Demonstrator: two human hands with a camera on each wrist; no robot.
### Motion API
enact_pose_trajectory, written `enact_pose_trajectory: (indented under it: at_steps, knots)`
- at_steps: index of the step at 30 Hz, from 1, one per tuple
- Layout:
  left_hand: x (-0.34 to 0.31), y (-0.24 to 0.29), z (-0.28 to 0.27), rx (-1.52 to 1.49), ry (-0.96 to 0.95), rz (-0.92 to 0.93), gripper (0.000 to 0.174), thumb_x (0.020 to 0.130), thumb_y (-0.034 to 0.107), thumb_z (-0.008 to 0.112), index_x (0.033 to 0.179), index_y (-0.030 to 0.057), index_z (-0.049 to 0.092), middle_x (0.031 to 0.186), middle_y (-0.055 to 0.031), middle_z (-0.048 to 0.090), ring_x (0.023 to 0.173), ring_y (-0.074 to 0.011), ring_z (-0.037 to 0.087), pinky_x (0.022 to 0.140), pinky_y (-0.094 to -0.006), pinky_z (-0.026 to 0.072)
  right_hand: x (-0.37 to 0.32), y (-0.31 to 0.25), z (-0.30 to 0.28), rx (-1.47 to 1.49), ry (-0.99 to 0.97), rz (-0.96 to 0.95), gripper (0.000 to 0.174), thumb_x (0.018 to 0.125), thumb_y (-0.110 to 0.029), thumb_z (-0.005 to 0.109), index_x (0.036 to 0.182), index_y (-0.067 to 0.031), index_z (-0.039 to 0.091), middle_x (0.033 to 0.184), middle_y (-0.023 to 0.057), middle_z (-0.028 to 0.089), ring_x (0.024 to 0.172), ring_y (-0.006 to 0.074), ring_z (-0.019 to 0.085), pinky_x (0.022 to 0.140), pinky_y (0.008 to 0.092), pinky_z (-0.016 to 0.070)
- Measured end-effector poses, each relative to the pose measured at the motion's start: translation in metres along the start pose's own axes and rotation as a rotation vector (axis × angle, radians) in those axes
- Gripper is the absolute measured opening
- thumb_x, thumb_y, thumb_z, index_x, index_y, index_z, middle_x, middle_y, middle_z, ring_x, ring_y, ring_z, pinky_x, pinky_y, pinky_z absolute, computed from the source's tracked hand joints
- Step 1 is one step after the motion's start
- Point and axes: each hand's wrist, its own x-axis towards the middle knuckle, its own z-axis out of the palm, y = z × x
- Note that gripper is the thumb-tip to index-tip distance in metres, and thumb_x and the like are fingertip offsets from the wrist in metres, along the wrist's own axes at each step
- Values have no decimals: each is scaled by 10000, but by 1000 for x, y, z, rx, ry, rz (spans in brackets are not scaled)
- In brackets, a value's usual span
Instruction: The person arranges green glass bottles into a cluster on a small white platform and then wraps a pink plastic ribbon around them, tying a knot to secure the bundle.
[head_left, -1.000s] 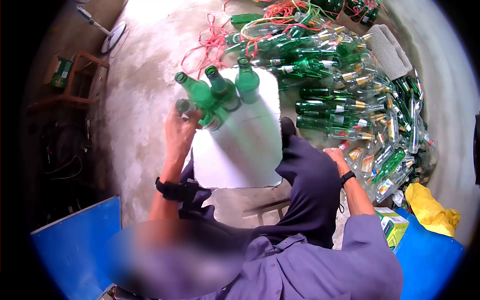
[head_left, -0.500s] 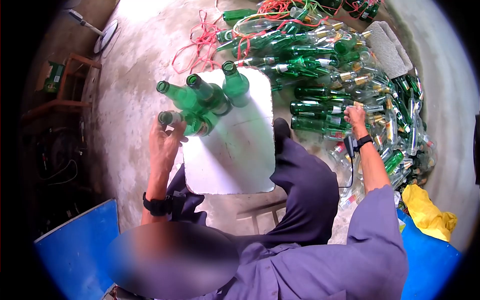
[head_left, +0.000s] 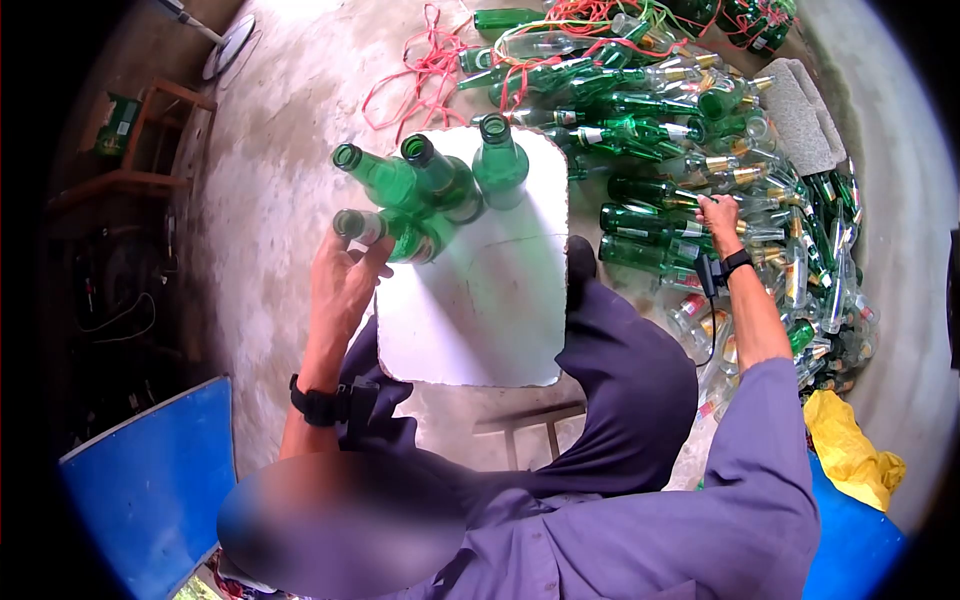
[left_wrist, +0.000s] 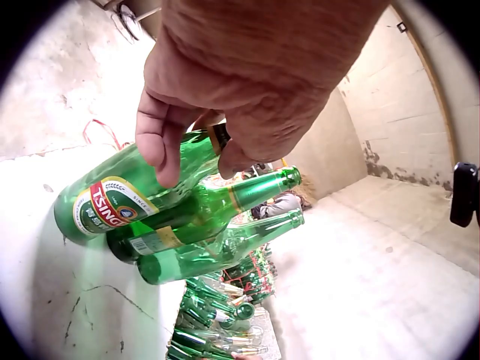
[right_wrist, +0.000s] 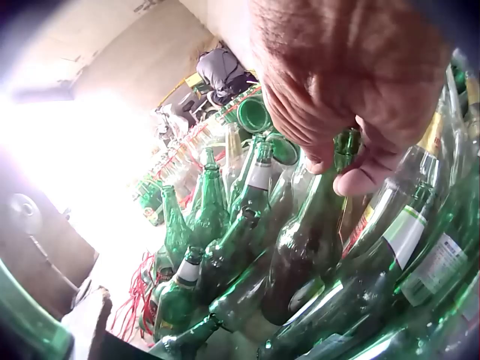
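My left hand (head_left: 343, 278) grips the neck of a green beer bottle (left_wrist: 112, 204) with a red and white label. That bottle stands at the left edge of a white board (head_left: 480, 330). Close beside it on the board are three more green bottles, one at the back left (head_left: 385, 180), a darker one (head_left: 455, 190) and one at the right (head_left: 502, 175). Over the pile to the right, my right hand (head_left: 722, 222) pinches the mouth end of a dark green bottle (right_wrist: 304, 232) between thumb and fingers. Other bottles lie tight around that one.
Many green and clear bottles (head_left: 640, 105) lie heaped on the floor at the right. Red cords (head_left: 425, 75) trail behind the board. A concrete block (head_left: 800, 115) borders the heap; a yellow bag (head_left: 855, 450) lies at lower right. Blue panels (head_left: 150, 480) flank me.
My right hand has moved forward from the near side of the heap to the neck of a dark green bottle. The left hand keeps hold of its bottle; the head view shifted slightly.
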Motion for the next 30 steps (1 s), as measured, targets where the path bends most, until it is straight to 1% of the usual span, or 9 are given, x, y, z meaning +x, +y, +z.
enact_pose_trajectory:
  at_steps: [5,9,11,14,17,20,25,27,30]
  knots:
    - [-3,4,2,-64,9,26,268,871,169,683,1050,-17,610,831,-87,664,644,-144,632,566,-276,473,-16,-23,12,-187,-140,-116,350,839,-188,697,1008,98,588,719,110,653,537,159,634,466,292,496]
    - [1,-10,3,-67,-9,66,366,863,205,706,1145,15,572,878,-97,678,622,-146,638,557,-285,484,-30,-26,38,-473,103,-490,295,834,-195,720,927,30,553,728,137,618,542,204,621,488,331,515]
    - [3,-18,4,-104,-14,97,364,866,185,698,1161,20,563,876,-96,677,616,-140,632,558,-285,488,-48,-51,37,-506,76,-483,375,816,-275,724,963,24,551,898,216,620,874,376,610,773,441,476]
    - [2,-18,3,-101,-14,77,378,854,179,694,1169,19,560,875,-85,672,618,-134,628,561,-292,490,-71,-83,27,-611,82,-616,379,841,-281,709,1002,27,558,938,231,622,895,377,608,791,449,472]
    - [7,-31,5,-120,-6,91,415,835,211,688,1172,10,555,883,-133,677,686,-215,657,627,-353,509,-100,-120,16,-600,18,-704,373,854,-271,701,996,44,559,932,241,622,876,395,610,775,450,476]
    - [12,-43,7,10,60,238,457,809,272,679,1141,-13,547,930,-280,657,893,-413,648,789,-451,488,-130,-151,7,-574,-13,-864,314,833,-183,728,980,35,557,864,202,616,751,318,608,695,403,479]
    - [9,-38,4,90,84,182,500,800,278,694,1167,-21,532,954,-287,663,918,-412,658,793,-453,495,-211,-235,4,-563,-247,-925,271,859,-142,696,960,42,525,867,229,589,740,370,575,651,427,457]
    - [10,-40,3,165,56,142,527,800,230,702,1219,-23,508,1015,-169,672,635,-192,676,603,-326,525,-236,-260,6,-560,-278,-955,283,857,-155,704,970,40,532,858,211,589,701,346,565,632,406,455]
    - [12,-46,5,161,73,161,548,789,236,707,1218,-36,502,975,-186,677,638,-199,678,604,-334,530,-266,-286,18,-550,-397,-908,306,841,-170,727,987,34,551,839,180,584,623,272,550,593,377,443]
